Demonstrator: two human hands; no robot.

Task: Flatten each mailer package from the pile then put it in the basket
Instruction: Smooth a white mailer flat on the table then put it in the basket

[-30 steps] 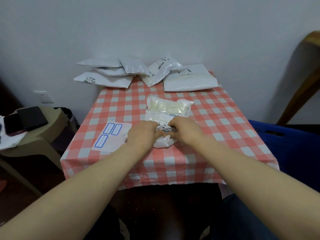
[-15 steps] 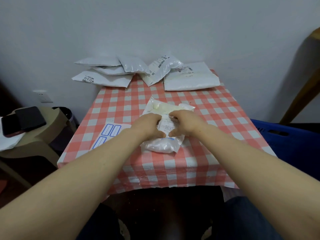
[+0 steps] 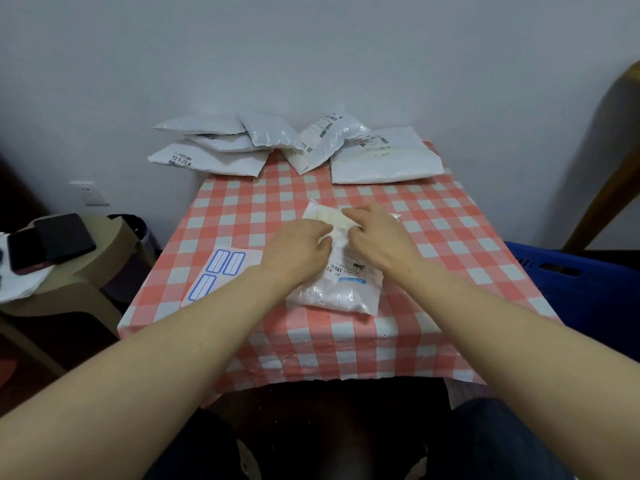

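Mailer package (image 3: 346,289) is lying near the middle of the checked surface (image 3: 460,237), well apart from the pile (image 3: 294,147) sitting against the wall at the far edge. I am working it with both hands: my left hand (image 3: 298,249) and right hand (image 3: 379,237) are sitting side by side on its far half, fingers curled down and pinching the wrinkled plastic between them.

The near half, with the printed label, is looking fairly smooth, while the far end is bunching up and looking puffy, so I am judging the flattening as partway done. To do it well, I am planning to ease the pinch into flat palms and push from the centre toward the far end, so that trapped air is leaving rather than shifting around. One hand should be anchoring the near half so the slick bag is not sliding on the cloth.

The basket (image 3: 571,271), blue, is sitting low at my right beside the surface, so the drop should be a short sideways carry. A sheet of labels (image 3: 221,271) is lying just beside my left wrist, and I am minding not to drag it along.
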